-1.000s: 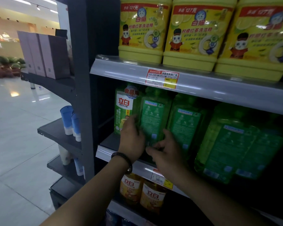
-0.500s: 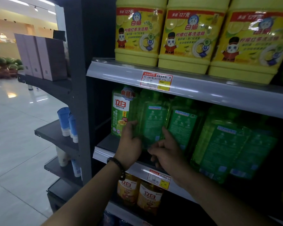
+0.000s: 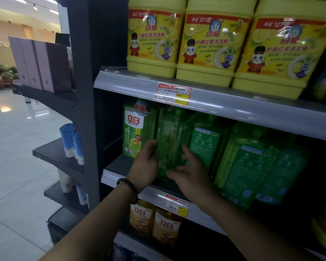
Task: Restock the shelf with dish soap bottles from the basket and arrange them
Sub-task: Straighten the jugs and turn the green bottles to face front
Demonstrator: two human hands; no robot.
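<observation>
A green dish soap bottle [image 3: 172, 136] stands on the middle shelf [image 3: 132, 182], turned so its narrow edge faces me. My left hand [image 3: 146, 165] grips its left side and my right hand [image 3: 189, 174] grips its lower right side. To its left stands a green bottle [image 3: 135, 129] with its front label facing out. To the right, several green bottles [image 3: 205, 142] show their back labels. The basket is out of view.
Big yellow soap jugs [image 3: 211, 42] fill the shelf above. Orange bottles [image 3: 166, 227] stand on the shelf below. A dark upright post [image 3: 83, 91] borders the shelf on the left, with blue tubes [image 3: 68, 140] and pink boxes [image 3: 45, 65] on the end shelves beyond it.
Between my two hands the green bottle has turned from back label facing out to edge-on. The camera has moved a little closer to the shelf.
</observation>
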